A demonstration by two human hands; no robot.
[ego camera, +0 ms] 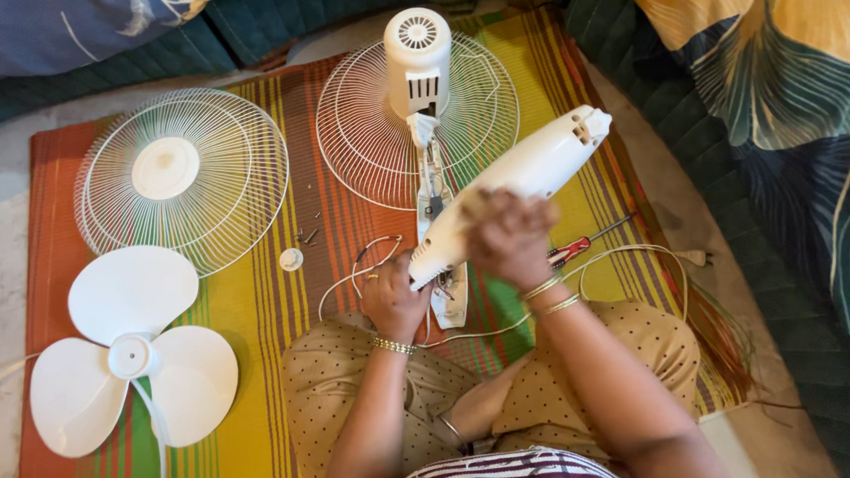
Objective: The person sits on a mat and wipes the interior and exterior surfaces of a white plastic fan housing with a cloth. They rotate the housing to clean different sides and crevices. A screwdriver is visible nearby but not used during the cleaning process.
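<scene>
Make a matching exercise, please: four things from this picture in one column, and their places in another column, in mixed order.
Things:
1. fan blade
2. front grille
3. screwdriver
4. white housing

Places:
A. held in both hands
B. on the mat, just right of the right hand
C. bottom left, at the mat's edge
D. flat on the mat, above the blade

Pairs: 1-C, 2-D, 3-B, 4-A
</scene>
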